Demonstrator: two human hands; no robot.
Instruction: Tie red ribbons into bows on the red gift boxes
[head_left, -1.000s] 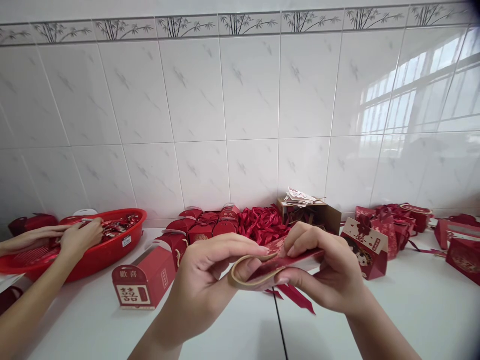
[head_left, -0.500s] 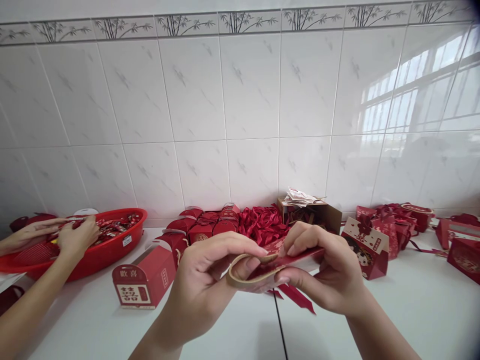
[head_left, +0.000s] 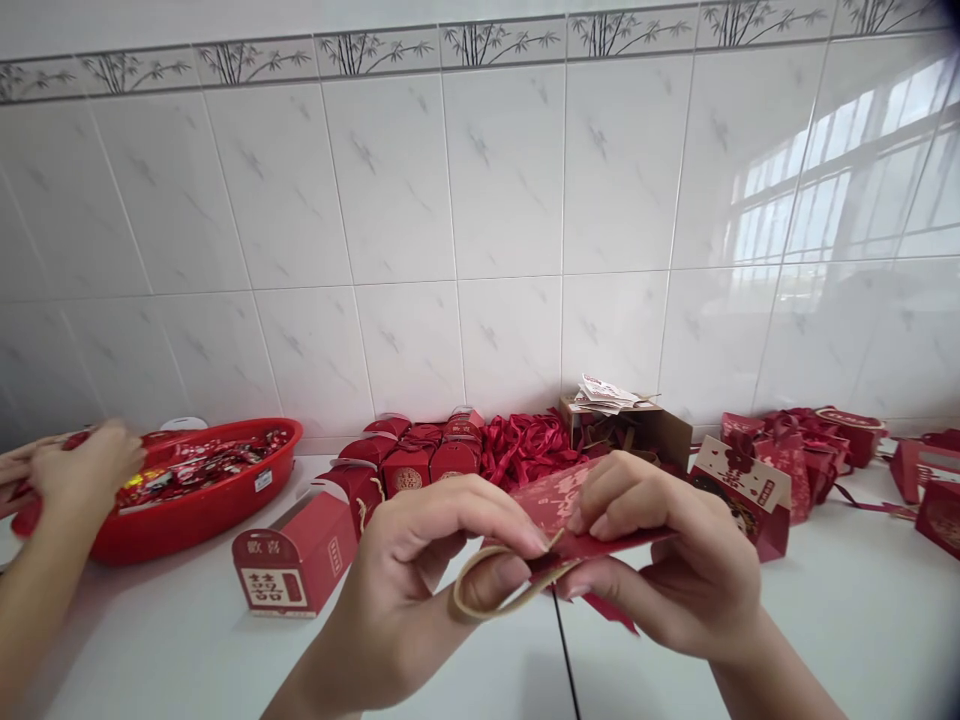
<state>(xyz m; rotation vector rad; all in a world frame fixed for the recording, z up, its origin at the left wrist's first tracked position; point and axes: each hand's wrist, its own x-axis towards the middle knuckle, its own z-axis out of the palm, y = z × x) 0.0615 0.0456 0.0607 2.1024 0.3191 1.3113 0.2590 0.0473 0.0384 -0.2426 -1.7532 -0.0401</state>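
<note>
Between my two hands, above the white table, is a red patterned paper box piece (head_left: 551, 500) with a pale edge bent into a loop. My left hand (head_left: 442, 570) grips the looped end, its thumb inside the curve and its fingers on top. My right hand (head_left: 660, 550) pinches the flatter right side between thumb and fingers. Behind the piece lies a heap of red ribbons (head_left: 525, 445). A red box with a cream label (head_left: 300, 555) stands left of my left hand.
At the left, another person's hands (head_left: 82, 465) are beside a red basin (head_left: 202, 515) of wrapped items. Several small red boxes (head_left: 409, 468) stand near the wall. An open cardboard box (head_left: 667, 435) holds papers. More red boxes and bags (head_left: 795, 460) are at the right.
The red piece has tilted, showing more of its patterned face, and its loop is pinched narrower at the fingertips. The other person's hands have moved left, away from the basin's middle.
</note>
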